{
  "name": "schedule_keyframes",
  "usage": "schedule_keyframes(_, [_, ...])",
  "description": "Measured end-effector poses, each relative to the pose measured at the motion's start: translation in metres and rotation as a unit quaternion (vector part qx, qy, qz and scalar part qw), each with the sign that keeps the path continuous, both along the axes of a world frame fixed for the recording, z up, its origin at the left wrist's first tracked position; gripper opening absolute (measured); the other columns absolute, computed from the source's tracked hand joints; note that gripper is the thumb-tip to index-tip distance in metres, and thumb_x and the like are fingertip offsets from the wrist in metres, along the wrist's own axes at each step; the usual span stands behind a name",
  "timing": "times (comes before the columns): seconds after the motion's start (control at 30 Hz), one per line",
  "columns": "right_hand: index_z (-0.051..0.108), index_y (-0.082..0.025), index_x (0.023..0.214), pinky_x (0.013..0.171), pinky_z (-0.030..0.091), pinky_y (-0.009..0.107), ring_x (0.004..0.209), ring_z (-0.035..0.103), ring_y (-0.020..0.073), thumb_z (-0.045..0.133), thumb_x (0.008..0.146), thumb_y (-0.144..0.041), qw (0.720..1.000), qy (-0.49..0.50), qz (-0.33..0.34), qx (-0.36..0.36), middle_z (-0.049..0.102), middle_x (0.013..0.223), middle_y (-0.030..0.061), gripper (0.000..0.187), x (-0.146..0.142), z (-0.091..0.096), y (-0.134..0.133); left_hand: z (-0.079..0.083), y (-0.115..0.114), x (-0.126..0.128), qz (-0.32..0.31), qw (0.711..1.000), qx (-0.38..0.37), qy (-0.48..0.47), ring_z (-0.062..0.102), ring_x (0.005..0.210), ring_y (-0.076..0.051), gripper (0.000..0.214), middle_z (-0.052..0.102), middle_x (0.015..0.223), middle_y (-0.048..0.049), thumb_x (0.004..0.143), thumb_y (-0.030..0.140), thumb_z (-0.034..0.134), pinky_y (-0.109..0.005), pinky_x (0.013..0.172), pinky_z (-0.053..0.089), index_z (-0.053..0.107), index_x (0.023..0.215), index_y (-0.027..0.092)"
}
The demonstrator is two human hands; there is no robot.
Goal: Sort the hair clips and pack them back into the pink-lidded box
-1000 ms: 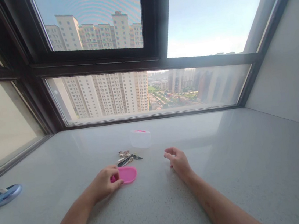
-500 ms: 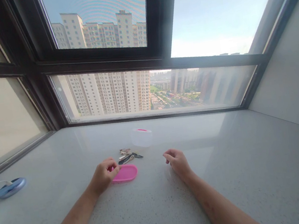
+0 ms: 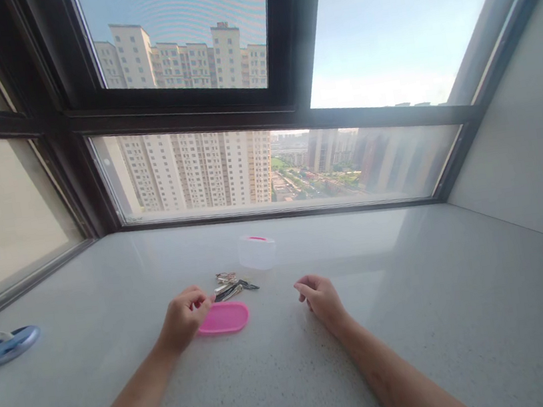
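Observation:
My left hand (image 3: pixel 182 318) rests on the pale stone counter (image 3: pixel 296 375) with its fingers curled and its thumb and fingertips pinched together. It sits at the left end of a flat pink oval lid (image 3: pixel 223 319), close to a bunch of keys (image 3: pixel 232 286). I cannot tell whether the pinch holds anything. My right hand (image 3: pixel 321 299) lies on the counter to the right of the lid, fingers loosely curled in, with nothing in it. A small translucent container (image 3: pixel 257 253) with a pink trace on its rim stands behind the keys.
A blue-grey round device (image 3: pixel 9 343) with a white cable lies at the far left of the counter. Dark-framed windows (image 3: pixel 259 114) close off the back and left side. A grey wall (image 3: pixel 526 147) rises on the right.
My left hand has slid off the pink lid's end, up toward the keys, and the lid now lies flat beside it. My right hand has barely moved. The view shifted slightly.

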State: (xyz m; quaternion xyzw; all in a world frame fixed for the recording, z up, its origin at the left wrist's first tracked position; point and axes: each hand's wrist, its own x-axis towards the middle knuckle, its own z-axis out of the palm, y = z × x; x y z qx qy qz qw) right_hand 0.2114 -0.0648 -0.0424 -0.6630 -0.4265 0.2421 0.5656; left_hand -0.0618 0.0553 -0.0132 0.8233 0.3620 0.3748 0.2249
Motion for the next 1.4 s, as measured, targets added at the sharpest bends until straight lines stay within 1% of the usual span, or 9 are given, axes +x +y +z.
schedule_keyframes(0.07, [0.060, -0.013, 0.064, 0.034, 0.028, 0.019, 0.033, 0.038, 0.0072, 0.052, 0.069, -0.033, 1.000, 0.003, 0.002, -0.003, 0.054, 0.047, -0.0017, 0.022, 0.000, 0.001, 0.000, -0.003, 0.009, -0.003, 0.039, 0.998, -0.030, -0.034, 0.046, 0.056, -0.012, 0.029, 0.054, 0.059, 0.0022, 0.073, 0.037, 0.052, -0.022, 0.055, 0.036, 0.052, 0.052, 0.017])
schedule_keyframes(0.17, [0.059, -0.013, 0.064, 0.034, 0.028, 0.018, 0.032, 0.037, 0.0066, 0.052, 0.070, -0.032, 1.000, 0.006, 0.001, -0.002, 0.054, 0.047, -0.0019, 0.021, -0.001, 0.001, 0.000, -0.006, 0.020, -0.006, 0.095, 0.988, -0.086, -0.091, 0.051, 0.060, -0.014, 0.029, 0.059, 0.060, 0.0019, 0.072, 0.043, 0.052, -0.023, 0.056, 0.039, 0.060, 0.065, 0.016])
schedule_keyframes(0.23, [0.059, -0.013, 0.064, 0.034, 0.028, 0.018, 0.032, 0.037, 0.0066, 0.052, 0.070, -0.032, 1.000, 0.007, 0.003, -0.003, 0.054, 0.047, -0.0021, 0.021, -0.002, 0.001, 0.000, -0.008, 0.023, -0.006, 0.110, 0.984, -0.098, -0.103, 0.054, 0.063, -0.016, 0.031, 0.060, 0.061, 0.0010, 0.071, 0.046, 0.052, -0.024, 0.059, 0.040, 0.061, 0.069, 0.016])
schedule_keyframes(0.43, [0.059, -0.014, 0.064, 0.033, 0.029, 0.018, 0.032, 0.038, 0.0069, 0.051, 0.070, -0.033, 1.000, 0.005, 0.000, -0.009, 0.055, 0.047, -0.0020, 0.021, -0.001, -0.001, 0.002, -0.008, 0.024, -0.005, 0.102, 0.988, -0.094, -0.069, 0.059, 0.070, -0.020, 0.030, 0.064, 0.067, -0.0016, 0.073, 0.044, 0.049, -0.027, 0.065, 0.044, 0.061, 0.071, 0.016])
schedule_keyframes(0.77, [0.059, -0.014, 0.064, 0.033, 0.030, 0.018, 0.031, 0.039, 0.0069, 0.052, 0.070, -0.032, 1.000, 0.007, 0.000, -0.006, 0.055, 0.047, -0.0020, 0.021, -0.001, -0.001, 0.003, -0.009, 0.028, -0.003, 0.113, 0.989, -0.089, -0.041, 0.060, 0.068, -0.019, 0.026, 0.065, 0.066, -0.0003, 0.072, 0.040, 0.051, -0.025, 0.063, 0.044, 0.061, 0.068, 0.017])
schedule_keyframes(0.97, [0.059, -0.014, 0.064, 0.033, 0.030, 0.018, 0.032, 0.039, 0.0071, 0.052, 0.070, -0.032, 1.000, 0.007, 0.001, -0.009, 0.055, 0.047, -0.0025, 0.020, -0.002, 0.000, 0.002, -0.011, 0.029, -0.002, 0.102, 0.990, -0.092, -0.024, 0.059, 0.067, -0.019, 0.025, 0.065, 0.065, -0.0005, 0.072, 0.040, 0.052, -0.026, 0.063, 0.044, 0.061, 0.066, 0.017])
schedule_keyframes(1.1, [0.059, -0.015, 0.064, 0.033, 0.031, 0.019, 0.033, 0.040, 0.0078, 0.051, 0.070, -0.031, 1.000, 0.005, 0.000, -0.006, 0.056, 0.047, -0.0022, 0.020, -0.002, -0.001, 0.003, -0.006, 0.024, 0.000, 0.071, 0.991, -0.110, -0.012, 0.059, 0.069, -0.020, 0.024, 0.065, 0.068, -0.0019, 0.072, 0.039, 0.053, -0.026, 0.063, 0.044, 0.062, 0.070, 0.017])
schedule_keyframes(1.27, [0.059, -0.014, 0.065, 0.032, 0.031, 0.018, 0.032, 0.040, 0.0074, 0.050, 0.071, -0.030, 1.000, 0.008, 0.003, -0.011, 0.055, 0.047, -0.0021, 0.019, -0.001, -0.005, 0.005, -0.003, 0.014, 0.005, 0.022, 0.990, -0.141, 0.012, 0.057, 0.061, -0.018, 0.027, 0.065, 0.073, -0.0032, 0.074, 0.041, 0.051, -0.025, 0.052, 0.043, 0.062, 0.077, 0.017])
schedule_keyframes(1.4, [0.059, -0.014, 0.066, 0.032, 0.030, 0.017, 0.032, 0.040, 0.0074, 0.050, 0.071, -0.030, 1.000, 0.009, 0.009, -0.013, 0.056, 0.047, -0.0018, 0.019, 0.000, -0.006, 0.005, -0.003, 0.008, 0.010, -0.002, 0.993, -0.106, 0.043, 0.054, 0.060, -0.016, 0.023, 0.064, 0.071, -0.0019, 0.074, 0.038, 0.052, -0.025, 0.057, 0.043, 0.062, 0.077, 0.018])
